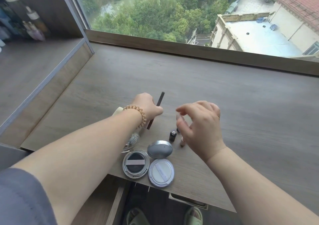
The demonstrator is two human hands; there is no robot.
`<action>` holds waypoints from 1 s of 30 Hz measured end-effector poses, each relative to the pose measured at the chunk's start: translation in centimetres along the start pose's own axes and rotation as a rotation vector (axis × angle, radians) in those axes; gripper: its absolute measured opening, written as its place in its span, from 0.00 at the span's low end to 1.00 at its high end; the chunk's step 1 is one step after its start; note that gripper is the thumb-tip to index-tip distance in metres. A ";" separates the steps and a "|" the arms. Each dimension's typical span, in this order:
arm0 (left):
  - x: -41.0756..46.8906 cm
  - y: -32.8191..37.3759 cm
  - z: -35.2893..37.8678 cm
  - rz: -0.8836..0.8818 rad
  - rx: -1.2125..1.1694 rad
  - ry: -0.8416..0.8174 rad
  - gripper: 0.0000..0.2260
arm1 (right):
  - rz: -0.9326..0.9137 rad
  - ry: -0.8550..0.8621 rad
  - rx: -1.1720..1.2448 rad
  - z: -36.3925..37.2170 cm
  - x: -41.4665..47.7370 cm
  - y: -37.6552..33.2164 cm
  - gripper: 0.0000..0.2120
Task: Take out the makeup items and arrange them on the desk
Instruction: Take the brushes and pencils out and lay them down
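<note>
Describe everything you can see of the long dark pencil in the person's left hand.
The pencil is a long, thin, dark brownish stick with a flat-cut far end. The left hand grips its middle, hiding that part. It slants over the desk, far end toward the window; whether its near end touches the desk is unclear.

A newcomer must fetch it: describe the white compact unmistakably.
Find the desk below the window, then its front edge. Of two round open compacts there, the white compact lies right; the black-puff compact beside it is dark inside.

Left grip [146, 107], right grip [201, 123], both curled
</note>
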State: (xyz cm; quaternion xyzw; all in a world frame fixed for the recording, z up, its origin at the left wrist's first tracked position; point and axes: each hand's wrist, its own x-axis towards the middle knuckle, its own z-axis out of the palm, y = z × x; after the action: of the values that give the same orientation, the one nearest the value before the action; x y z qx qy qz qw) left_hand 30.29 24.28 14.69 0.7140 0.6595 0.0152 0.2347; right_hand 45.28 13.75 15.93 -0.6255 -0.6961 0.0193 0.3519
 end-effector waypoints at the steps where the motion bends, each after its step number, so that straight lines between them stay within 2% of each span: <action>1: -0.4 0.3 -1.0 0.071 -0.050 0.026 0.09 | 0.108 -0.034 0.078 -0.4 0.4 -0.2 0.11; 3: -1.8 1.4 -3.4 0.224 -0.145 0.004 0.07 | 0.369 -0.159 0.362 -1.0 2.0 -0.9 0.17; 5: -3.4 2.6 -5.3 0.362 -0.239 -0.067 0.06 | 0.553 -0.259 0.655 -0.9 3.9 -1.6 0.15; 6: -4.0 3.2 -5.7 0.411 -0.312 -0.086 0.06 | 0.587 -0.265 0.743 -0.9 4.5 -1.8 0.14; 9: -6.6 3.8 -7.3 0.429 -0.471 -0.029 0.08 | 0.651 -0.113 0.963 -1.2 5.7 -3.4 0.15; 11: -7.5 3.4 -7.4 0.392 -0.434 -0.075 0.10 | 0.773 0.014 1.041 -1.2 6.2 -3.8 0.15; 13: -8.7 2.8 -7.3 0.378 -0.384 -0.155 0.15 | 0.833 0.042 1.121 -1.3 6.5 -4.4 0.16; 17: -10.4 2.3 -7.8 0.376 -0.355 -0.113 0.20 | 0.857 -0.015 1.119 -1.2 6.7 -5.4 0.17; 21: -11.4 2.7 -8.6 0.347 -0.288 -0.106 0.21 | 1.033 -0.084 1.008 -0.7 7.4 -5.6 0.16; 23: -12.6 2.1 -8.6 0.352 -0.228 -0.162 0.22 | 1.188 0.034 0.929 -2.1 8.2 -2.4 0.13; 24: -13.4 1.2 -8.4 0.342 -0.223 -0.187 0.22 | 1.253 0.105 0.891 -3.2 8.5 0.2 0.15; 26: -14.9 -1.2 -8.5 0.274 -0.291 -0.169 0.21 | 1.415 0.266 0.817 -5.2 9.5 6.0 0.30; 27: -15.0 -2.3 -8.8 0.211 -0.366 -0.129 0.21 | 1.419 0.317 0.761 -6.3 9.5 8.1 0.24; 28: -14.7 -3.2 -9.0 0.143 -0.450 -0.079 0.21 | 1.430 0.336 0.817 -7.3 9.3 8.8 0.13; 29: -14.1 -3.9 -9.0 0.084 -0.522 -0.036 0.21 | 1.356 0.371 0.764 -7.5 9.0 8.5 0.09; 30: -13.5 -4.1 -9.1 0.038 -0.574 -0.009 0.20 | 1.335 0.345 0.738 -7.5 8.8 8.0 0.12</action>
State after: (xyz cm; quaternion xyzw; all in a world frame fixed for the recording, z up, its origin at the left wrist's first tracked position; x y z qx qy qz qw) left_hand 21.69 14.39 25.19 0.6306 0.6138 0.2024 0.4297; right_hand 56.26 20.21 21.94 -0.7485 -0.0566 0.3596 0.5542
